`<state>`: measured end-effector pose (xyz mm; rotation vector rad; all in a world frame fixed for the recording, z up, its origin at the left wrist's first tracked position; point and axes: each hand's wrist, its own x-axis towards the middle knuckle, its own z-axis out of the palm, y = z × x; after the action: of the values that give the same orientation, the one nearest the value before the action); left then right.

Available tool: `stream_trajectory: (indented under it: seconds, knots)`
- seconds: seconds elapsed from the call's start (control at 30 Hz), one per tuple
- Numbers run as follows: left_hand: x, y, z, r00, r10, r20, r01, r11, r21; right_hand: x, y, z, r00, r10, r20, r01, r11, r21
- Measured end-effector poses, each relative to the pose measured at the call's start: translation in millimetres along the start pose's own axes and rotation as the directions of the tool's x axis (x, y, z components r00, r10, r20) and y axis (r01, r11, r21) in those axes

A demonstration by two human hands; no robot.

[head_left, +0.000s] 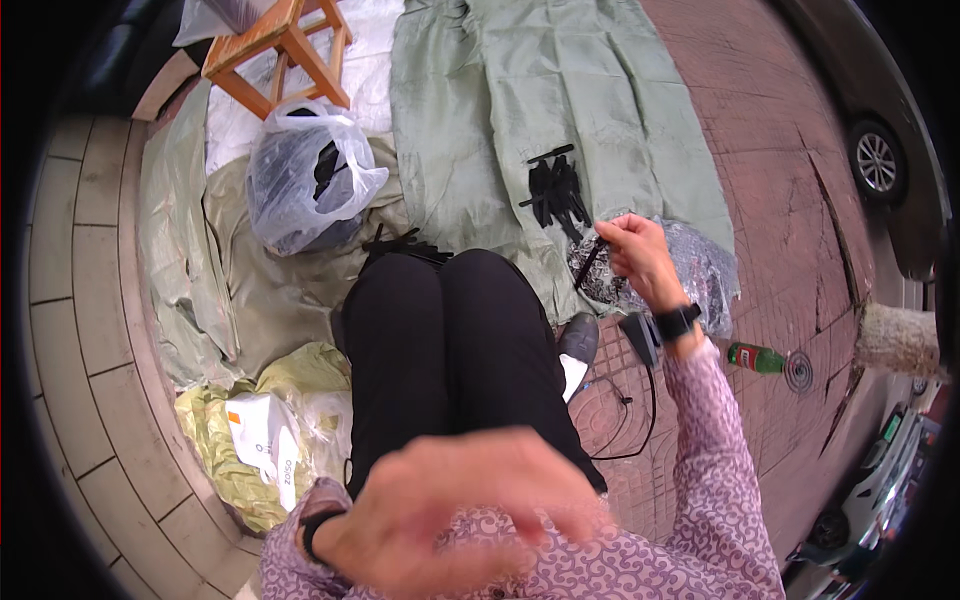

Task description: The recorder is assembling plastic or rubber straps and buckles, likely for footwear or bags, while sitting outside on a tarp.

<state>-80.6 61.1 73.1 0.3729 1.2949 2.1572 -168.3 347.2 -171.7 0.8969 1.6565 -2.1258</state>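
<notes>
My right hand point(638, 256) is out beyond my right knee, thumb and fingers pinched on a thin black strip point(588, 266) that points down. Under it lies a clear plastic bag point(700, 268) with small dark and silvery pieces at its opening. Close to the camera, my left hand point(470, 505) is raised over my lap and smeared by motion; whether it holds anything does not show. A pile of black strips point(555, 190) lies on the green sheet point(470, 90), just past the right hand. More black strips point(405, 245) lie by my left knee.
A white translucent bag point(310, 185) with dark contents stands front left, below a wooden stool point(290, 50). A yellow bag point(215, 440) with white packaging lies at my left. At right are a green bottle point(755, 358), a dark coil point(798, 371), a cable point(653, 415) and parked cars.
</notes>
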Motion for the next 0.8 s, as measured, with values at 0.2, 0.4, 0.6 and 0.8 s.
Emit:
stream_trajectory:
  seconds: [0.2, 0.4, 0.6, 0.8]
  knots:
    - [44.5, -27.9, 15.8, 0.887, 0.454, -0.089, -0.395, 0.644, -0.655, 146.8, 69.8, -11.8, 0.959, -0.037, -0.280, 0.030, 0.999, -0.027]
    - [55.2, -16.0, 8.0, 0.974, 0.137, -0.182, -0.216, 0.304, -0.928, 163.7, 112.5, 28.5, 0.997, -0.068, -0.029, 0.061, 0.979, -0.194]
    - [79.7, -12.3, 14.5, 0.793, 0.060, -0.606, -0.605, 0.191, -0.773, 162.6, 155.2, 88.5, 0.971, -0.021, 0.237, 0.121, 0.901, -0.418]
    - [28.6, -26.1, -33.4, 0.904, 0.061, -0.423, -0.418, 0.327, -0.848, 168.3, 195.9, 163.7, 0.826, -0.251, 0.505, 0.542, 0.598, -0.590]
